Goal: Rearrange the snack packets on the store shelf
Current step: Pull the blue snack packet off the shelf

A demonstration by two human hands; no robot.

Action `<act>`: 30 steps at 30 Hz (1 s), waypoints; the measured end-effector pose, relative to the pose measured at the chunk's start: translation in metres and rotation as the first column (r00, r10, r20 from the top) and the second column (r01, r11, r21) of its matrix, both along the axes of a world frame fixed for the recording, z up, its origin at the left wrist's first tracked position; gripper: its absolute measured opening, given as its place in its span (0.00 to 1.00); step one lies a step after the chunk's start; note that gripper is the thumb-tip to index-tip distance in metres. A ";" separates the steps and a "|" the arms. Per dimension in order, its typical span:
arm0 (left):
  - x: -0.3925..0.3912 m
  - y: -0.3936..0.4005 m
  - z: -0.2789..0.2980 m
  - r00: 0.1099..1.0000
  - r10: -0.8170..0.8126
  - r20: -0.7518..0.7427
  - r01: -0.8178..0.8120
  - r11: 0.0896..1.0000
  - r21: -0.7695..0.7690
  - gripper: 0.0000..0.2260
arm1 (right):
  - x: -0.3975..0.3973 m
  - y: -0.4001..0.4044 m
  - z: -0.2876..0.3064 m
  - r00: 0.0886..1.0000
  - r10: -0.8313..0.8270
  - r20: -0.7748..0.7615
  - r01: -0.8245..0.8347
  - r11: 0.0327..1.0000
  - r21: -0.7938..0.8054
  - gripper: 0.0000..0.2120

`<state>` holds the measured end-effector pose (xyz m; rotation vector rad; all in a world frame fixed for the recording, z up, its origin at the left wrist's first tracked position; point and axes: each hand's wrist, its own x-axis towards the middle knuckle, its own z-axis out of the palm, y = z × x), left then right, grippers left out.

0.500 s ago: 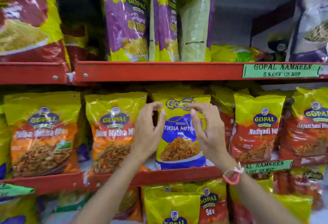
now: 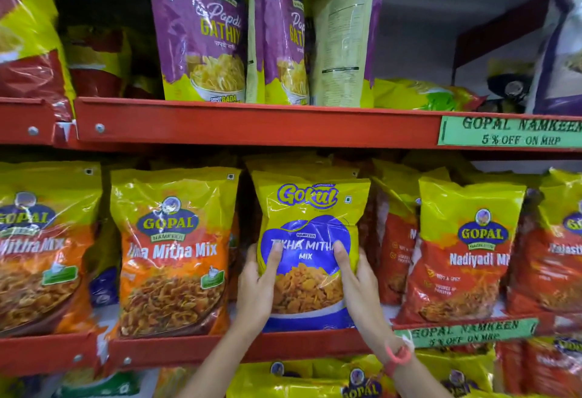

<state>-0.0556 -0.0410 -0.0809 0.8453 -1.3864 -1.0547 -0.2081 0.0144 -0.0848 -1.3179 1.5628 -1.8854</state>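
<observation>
A yellow and blue Gokul Tikha Mitha Mix packet (image 2: 310, 205) stands upright in the middle of the red middle shelf (image 2: 283, 349). My left hand (image 2: 256, 287) grips its left edge, thumb on the front. My right hand (image 2: 357, 284) grips its right edge the same way. Orange Gopal Mitha Mix packets (image 2: 173, 252) stand to its left. Red Gopal Nadiyadi Mix packets (image 2: 466, 249) stand to its right.
Purple Papdi Gathiya packets (image 2: 201, 29) stand on the upper red shelf (image 2: 252, 125), with a flat yellow-green packet (image 2: 422, 95) lying beside them. Green offer labels (image 2: 510, 131) hang on the shelf edges. More yellow packets (image 2: 315, 378) fill the shelf below.
Both hands have moved down from the packet's upper part to its lower sides and closed on it. The view has moved closer to the shelf.
</observation>
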 end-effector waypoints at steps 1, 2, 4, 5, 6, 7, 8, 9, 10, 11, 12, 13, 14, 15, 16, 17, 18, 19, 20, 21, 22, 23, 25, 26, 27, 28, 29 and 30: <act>-0.001 -0.001 0.000 1.000 0.014 0.007 -0.014 1.000 0.002 0.22 | 0.000 -0.002 -0.002 1.000 -0.013 0.022 0.013 1.000 0.012 0.28; -0.001 -0.003 -0.001 0.999 0.031 0.016 -0.031 1.000 -0.003 0.24 | 0.000 -0.003 -0.002 0.999 -0.022 0.032 0.022 1.000 0.002 0.28; -0.003 -0.002 0.000 0.998 0.061 0.025 -0.061 0.998 -0.013 0.24 | 0.003 -0.003 0.000 0.997 -0.054 0.046 0.054 0.998 -0.011 0.26; -0.003 -0.001 0.001 0.997 0.073 0.017 -0.072 0.997 -0.026 0.22 | 0.004 -0.002 0.001 0.996 -0.069 0.053 0.071 0.997 -0.024 0.25; -0.003 0.002 0.006 0.997 0.080 0.006 -0.080 0.996 -0.041 0.19 | 0.005 -0.002 0.003 0.996 -0.072 0.059 0.075 0.997 -0.037 0.24; -0.002 0.005 0.010 0.996 0.089 -0.008 -0.089 0.994 -0.059 0.17 | 0.008 0.001 0.007 0.995 -0.073 0.071 0.076 0.996 -0.046 0.23; -0.001 0.009 0.014 0.995 0.094 -0.024 -0.096 0.993 -0.076 0.16 | 0.010 0.004 0.012 0.994 -0.066 0.082 0.071 0.995 -0.063 0.22; 0.001 0.012 0.019 0.995 0.091 -0.043 -0.095 0.991 -0.098 0.16 | 0.011 0.006 0.016 0.994 -0.061 0.089 0.068 0.995 -0.078 0.24; 0.004 0.016 0.024 0.995 0.077 -0.059 -0.083 0.990 -0.114 0.14 | 0.013 0.008 0.020 0.995 -0.053 0.089 0.062 0.993 -0.097 0.26; 0.007 0.021 0.030 0.995 0.066 -0.070 -0.075 0.989 -0.129 0.13 | 0.015 0.011 0.024 0.994 -0.053 0.091 0.062 0.993 -0.103 0.30; 0.011 0.026 0.035 0.995 0.055 -0.080 -0.065 0.988 -0.138 0.11 | 0.018 0.014 0.028 0.995 -0.045 0.092 0.055 0.993 -0.108 0.35; 0.015 0.032 0.040 0.996 0.045 -0.082 -0.056 0.988 -0.143 0.10 | 0.022 0.017 0.030 0.995 -0.043 0.090 0.053 0.992 -0.113 0.39; 0.019 0.037 0.043 0.995 0.040 -0.087 -0.053 0.988 -0.146 0.08 | 0.025 0.021 0.032 0.996 -0.030 0.086 0.041 0.991 -0.131 0.40; 0.023 0.044 0.046 0.995 0.045 -0.090 -0.058 0.988 -0.145 0.06 | 0.029 0.026 0.033 0.995 -0.028 0.092 0.041 0.990 -0.137 0.40; 0.028 0.048 0.047 0.995 0.048 -0.089 -0.060 0.989 -0.135 0.04 | 0.033 0.030 0.035 0.996 -0.018 0.089 0.030 0.990 -0.139 0.40; 0.037 0.053 0.047 0.994 0.052 -0.093 -0.063 0.990 -0.125 0.04 | 0.043 0.039 0.038 0.996 -0.019 0.089 0.031 0.991 -0.129 0.41; 0.042 0.055 0.046 0.995 0.044 -0.086 -0.054 0.991 -0.119 0.06 | 0.048 0.043 0.037 0.995 -0.012 0.095 0.024 0.992 -0.126 0.42; 0.046 0.055 0.043 0.996 0.041 -0.081 -0.050 0.992 -0.114 0.10 | 0.053 0.048 0.038 0.995 -0.010 0.103 0.023 0.993 -0.119 0.44; 0.056 0.059 0.041 0.997 0.036 -0.074 -0.043 0.994 -0.105 0.13 | 0.062 0.054 0.038 0.995 -0.004 0.103 0.016 0.993 -0.114 0.44; 0.066 0.062 0.039 0.997 0.031 -0.075 -0.038 0.994 -0.099 0.14 | 0.070 0.060 0.038 0.994 0.003 0.109 0.009 0.994 -0.109 0.40; 0.071 0.066 0.039 0.997 0.033 -0.075 -0.041 0.994 -0.106 0.17 | 0.076 0.064 0.038 0.994 0.016 0.106 -0.003 0.993 -0.118 0.33; 0.084 0.073 0.037 0.997 0.044 -0.067 -0.051 0.993 -0.107 0.22 | 0.088 0.072 0.038 0.993 0.031 0.111 -0.018 0.994 -0.112 0.27; 0.105 0.088 0.038 0.996 0.053 -0.069 -0.060 0.992 -0.107 0.21 | 0.109 0.082 0.036 0.991 0.049 0.127 -0.036 0.994 -0.100 0.19; 0.116 0.093 0.036 0.996 0.054 -0.069 -0.061 0.992 -0.110 0.17 | 0.118 0.086 0.033 0.989 0.062 0.134 -0.049 0.994 -0.096 0.16; 0.127 0.100 0.036 0.996 0.051 -0.078 -0.060 0.992 -0.110 0.15 | 0.129 0.089 0.030 0.987 0.067 0.144 -0.054 0.995 -0.088 0.16; 0.141 0.105 0.034 0.995 0.059 -0.078 -0.067 0.993 -0.097 0.13 | 0.142 0.093 0.025 0.985 0.075 0.155 -0.064 0.995 -0.075 0.19; 0.154 0.109 0.030 0.996 0.061 -0.067 -0.067 0.994 -0.088 0.11 | 0.154 0.095 0.019 0.983 0.080 0.165 -0.070 0.995 -0.068 0.23; 0.164 0.114 0.026 0.996 0.064 -0.053 -0.069 0.994 -0.087 0.11 | 0.164 0.098 0.013 0.980 0.093 0.175 -0.082 0.994 -0.069 0.26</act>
